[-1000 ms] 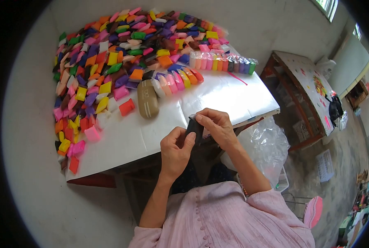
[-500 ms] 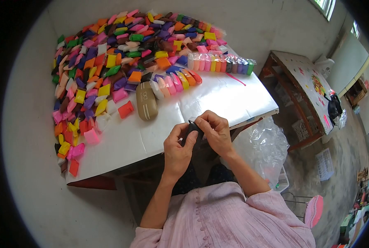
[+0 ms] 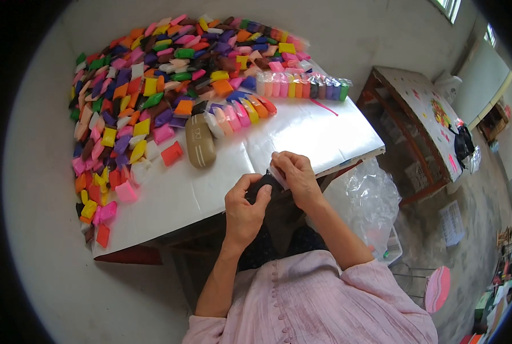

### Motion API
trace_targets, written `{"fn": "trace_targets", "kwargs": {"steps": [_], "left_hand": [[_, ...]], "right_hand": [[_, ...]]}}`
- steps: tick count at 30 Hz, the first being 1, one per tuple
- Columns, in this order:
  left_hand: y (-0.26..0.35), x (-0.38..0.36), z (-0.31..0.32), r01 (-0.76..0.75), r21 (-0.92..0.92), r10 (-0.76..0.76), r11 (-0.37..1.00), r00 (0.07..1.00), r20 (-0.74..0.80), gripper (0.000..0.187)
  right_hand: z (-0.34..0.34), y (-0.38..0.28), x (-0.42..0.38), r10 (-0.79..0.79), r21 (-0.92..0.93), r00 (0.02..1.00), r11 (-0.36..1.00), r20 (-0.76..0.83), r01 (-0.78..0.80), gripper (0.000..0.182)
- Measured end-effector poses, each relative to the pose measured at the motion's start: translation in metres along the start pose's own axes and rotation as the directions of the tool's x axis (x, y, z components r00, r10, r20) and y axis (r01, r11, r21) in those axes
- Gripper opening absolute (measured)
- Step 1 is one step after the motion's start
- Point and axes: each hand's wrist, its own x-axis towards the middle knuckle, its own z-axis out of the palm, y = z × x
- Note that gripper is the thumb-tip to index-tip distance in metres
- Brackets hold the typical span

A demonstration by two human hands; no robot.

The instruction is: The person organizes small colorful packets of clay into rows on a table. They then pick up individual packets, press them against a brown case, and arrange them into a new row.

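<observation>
Just in front of the table's near edge, my left hand [image 3: 245, 203] holds a small black packet [image 3: 263, 188] between thumb and fingers. My right hand [image 3: 299, 179], fingers pinched, grips a bit of clear wrapper [image 3: 278, 175] at the packet's upper right side. On the white table [image 3: 210, 198] beyond lies an olive-brown oval case [image 3: 200, 141] with pale stripes. Beside it is a clear strip of coloured packets [image 3: 241, 114], and a second strip [image 3: 303, 87] lies farther right. A large heap of coloured packets [image 3: 147, 97] covers the table's left and back.
A clear plastic bag [image 3: 363, 200] hangs or stands at the table's right, over a white basket [image 3: 392, 247]. Farther right are a wooden table [image 3: 419, 114] with a black bag [image 3: 463, 144], a white crate [image 3: 451, 223] on the floor and a pink-topped stool [image 3: 437, 289].
My right hand has drawn slightly up and away from my left, and more clear wrapper shows between them. The black packet has tilted in my left hand. The view has shifted slightly.
</observation>
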Motion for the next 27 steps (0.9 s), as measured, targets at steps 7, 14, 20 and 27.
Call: {"fn": "trace_targets", "kwargs": {"steps": [7, 14, 20, 27], "left_hand": [[0.005, 0.002, -0.005, 0.087, -0.064, -0.086, 0.994, 0.996, 0.024, 0.013], [0.012, 0.030, -0.016, 0.017, 0.221, -0.067, 0.975, 0.973, 0.220, 0.021], [0.007, 0.093, -0.015, -0.354, 0.564, 0.094, 0.746, 0.895, 0.437, 0.027], [-0.005, 0.080, -0.004, -0.442, 0.476, 0.245, 0.761, 0.874, 0.420, 0.035]], "right_hand": [[-0.018, -0.008, -0.009, -0.135, -0.071, 0.990, 0.988, 0.043, 0.137, 0.028], [-0.014, -0.005, -0.027, -0.183, -0.182, 0.982, 0.965, 0.055, 0.190, 0.021], [-0.015, -0.004, -0.034, -0.210, -0.434, 0.968, 0.892, -0.140, 0.130, 0.030], [-0.074, -0.029, 0.017, -0.665, -0.913, 0.743, 0.343, -0.071, 0.220, 0.013]]}}
